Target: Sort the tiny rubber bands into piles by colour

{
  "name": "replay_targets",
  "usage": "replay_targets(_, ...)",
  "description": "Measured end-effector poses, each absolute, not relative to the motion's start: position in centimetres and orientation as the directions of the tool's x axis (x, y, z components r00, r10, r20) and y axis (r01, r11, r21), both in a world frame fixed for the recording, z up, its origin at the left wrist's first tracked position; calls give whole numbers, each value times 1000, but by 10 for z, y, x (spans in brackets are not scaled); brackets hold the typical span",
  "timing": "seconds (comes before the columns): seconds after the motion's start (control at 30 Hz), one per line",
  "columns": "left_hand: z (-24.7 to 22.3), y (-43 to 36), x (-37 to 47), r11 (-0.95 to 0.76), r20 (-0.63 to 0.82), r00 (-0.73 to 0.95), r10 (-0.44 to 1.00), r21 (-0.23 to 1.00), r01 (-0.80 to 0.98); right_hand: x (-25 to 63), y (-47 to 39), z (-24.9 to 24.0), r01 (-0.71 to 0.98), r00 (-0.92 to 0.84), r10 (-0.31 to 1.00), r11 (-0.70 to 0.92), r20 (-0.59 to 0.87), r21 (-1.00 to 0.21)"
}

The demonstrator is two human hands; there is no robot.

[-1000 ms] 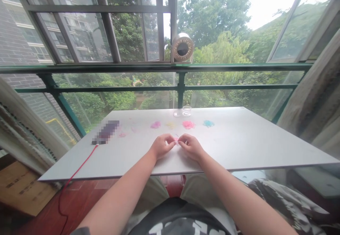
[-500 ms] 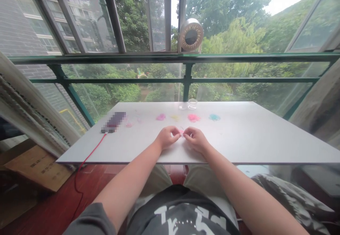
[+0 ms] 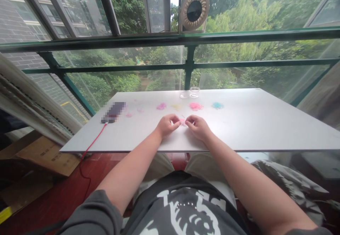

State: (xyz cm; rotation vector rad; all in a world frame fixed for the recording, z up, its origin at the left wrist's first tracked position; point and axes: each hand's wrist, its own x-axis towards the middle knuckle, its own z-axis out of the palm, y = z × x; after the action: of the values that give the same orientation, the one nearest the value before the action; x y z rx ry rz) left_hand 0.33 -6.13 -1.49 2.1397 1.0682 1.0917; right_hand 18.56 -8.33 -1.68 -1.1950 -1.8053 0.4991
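Note:
Near the middle of the white table, my left hand and my right hand face each other with curled fingers and thumbs pinched in. Between their fingertips is a small pink piece, too small to make out well. Beyond my hands lie little piles: purple, pale yellow, pink-red and teal. Fainter pink bits are to the left.
A blurred dark device with a red cable lies at the table's left. A clear round container stands at the back edge, below a round fan-like object. Cardboard boxes are on the floor at left.
The view has tilted downward, so the table and railing sit higher in the picture. My fingertips are slightly farther apart, and more of the pink piece shows between them.

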Motion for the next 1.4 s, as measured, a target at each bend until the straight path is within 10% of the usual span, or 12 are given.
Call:
replay_targets(1.03, -15, -60, 4, -559, 397, 405, 824, 688, 463, 184, -74, -21, 545, -27, 861, 439, 508, -715)
replay_targets(1.4, -16, -60, 5, -557, 427, 358, 830, 666, 497, 178, -82, -23, 519, -228, 834, 541, 503, -662)
